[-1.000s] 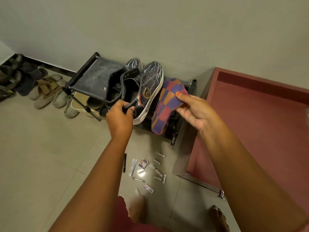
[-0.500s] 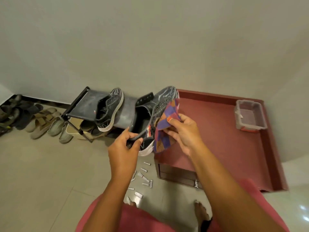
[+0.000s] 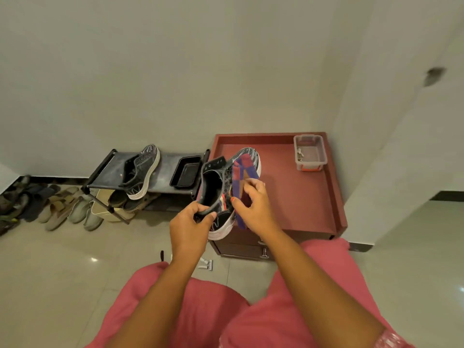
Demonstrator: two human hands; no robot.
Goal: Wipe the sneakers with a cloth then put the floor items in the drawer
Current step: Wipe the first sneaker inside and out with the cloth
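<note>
Hands: left hand point(image 3: 188, 223) grips the heel collar of the held sneaker point(image 3: 224, 194), thumb over the rim; right hand point(image 3: 253, 207) pinches the cloth point(image 3: 241, 172) against the shoe's side, fingers curled.
Cabinet point(image 3: 301, 197): reddish, right of centre, with a raised lip round its top; drawer fronts show below the hands and look closed.
Shoe rack point(image 3: 165, 169): left of centre, carrying the second sneaker point(image 3: 141, 172) tipped on its side and a black tray point(image 3: 186, 172).
Held sneaker: mid-frame, in the air in front of the cabinet, toe pointing up and away. It should be light, with a stiff sole and softer upper; the heel collar seems a sound hold, leaving the sides free for wiping.
Cloth: checked purple and orange, draped limp over the upper; soft, best bunched in the fingers.
Clear box point(image 3: 310, 152): upper right of the cabinet top.
Floor items point(image 3: 207, 264): small, mostly hidden behind the left forearm, not yet picked up.
</note>
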